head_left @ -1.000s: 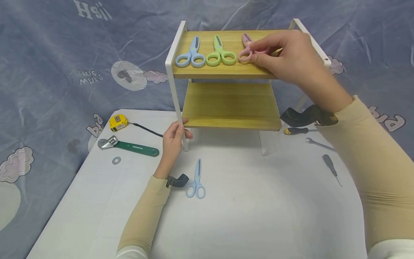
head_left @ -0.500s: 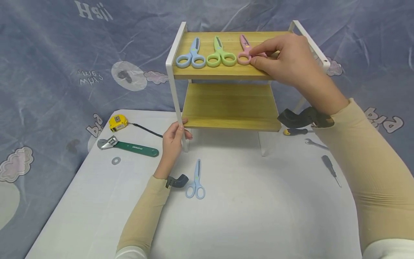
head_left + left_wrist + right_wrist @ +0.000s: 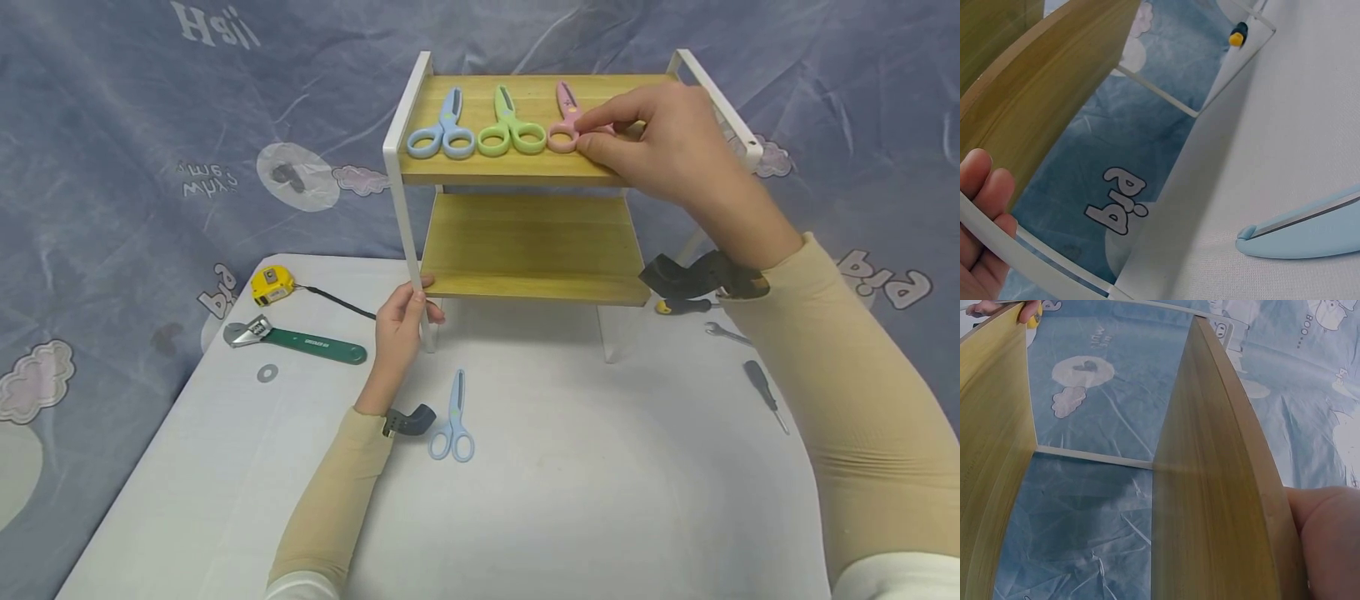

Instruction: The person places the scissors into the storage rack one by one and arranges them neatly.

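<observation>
My right hand [image 3: 671, 146] pinches a handle loop of the pink scissors [image 3: 567, 102], which lie on the top board of a two-tier rack [image 3: 532, 242]; the other loop is partly hidden behind my fingers. To their left lie green scissors [image 3: 509, 119] and blue scissors [image 3: 450, 122], blades pointing back. My left hand [image 3: 400, 325] grips the rack's white front-left leg beside the lower board, and its curled fingers [image 3: 994, 190] show in the left wrist view. A second pair of blue scissors [image 3: 455, 417] rests on the table. Only the base of my right hand [image 3: 1332, 534] shows in the right wrist view.
Left of the rack lie a yellow tape measure [image 3: 272, 286], a green-handled adjustable wrench [image 3: 315, 344] and a washer [image 3: 267, 372]. On the right lie a yellow-and-black screwdriver [image 3: 681, 307], a spanner [image 3: 726, 333] and a grey screwdriver [image 3: 761, 383].
My right hand has shifted slightly left and toward me with the pink scissors, which have turned a little and sit nearer the green pair. My left hand keeps its hold on the leg.
</observation>
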A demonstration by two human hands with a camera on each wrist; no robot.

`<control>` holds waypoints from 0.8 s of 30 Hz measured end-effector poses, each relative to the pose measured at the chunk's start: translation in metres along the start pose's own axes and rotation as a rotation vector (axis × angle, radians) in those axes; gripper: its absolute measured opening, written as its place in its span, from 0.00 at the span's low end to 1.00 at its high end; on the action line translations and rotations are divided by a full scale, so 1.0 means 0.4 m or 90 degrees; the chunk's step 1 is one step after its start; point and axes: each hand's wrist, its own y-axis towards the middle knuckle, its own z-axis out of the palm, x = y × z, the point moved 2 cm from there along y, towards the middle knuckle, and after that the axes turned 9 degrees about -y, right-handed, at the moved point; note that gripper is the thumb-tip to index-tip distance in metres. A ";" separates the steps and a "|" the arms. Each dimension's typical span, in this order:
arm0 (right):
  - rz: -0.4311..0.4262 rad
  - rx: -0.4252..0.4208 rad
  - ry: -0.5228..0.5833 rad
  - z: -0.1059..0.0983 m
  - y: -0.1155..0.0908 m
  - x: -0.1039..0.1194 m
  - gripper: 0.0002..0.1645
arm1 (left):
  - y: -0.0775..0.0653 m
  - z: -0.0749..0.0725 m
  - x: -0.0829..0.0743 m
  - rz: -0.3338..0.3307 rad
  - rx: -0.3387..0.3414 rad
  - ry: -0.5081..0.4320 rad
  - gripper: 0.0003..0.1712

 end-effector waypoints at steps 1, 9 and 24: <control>-0.002 -0.002 -0.001 0.000 0.000 0.000 0.16 | 0.000 0.000 0.000 -0.002 0.000 0.001 0.17; -0.022 -0.018 0.002 0.001 0.001 -0.002 0.15 | 0.000 0.001 0.001 -0.002 0.000 0.001 0.17; -0.007 -0.014 0.012 0.001 0.000 -0.002 0.15 | 0.002 0.001 -0.010 -0.033 0.002 0.002 0.17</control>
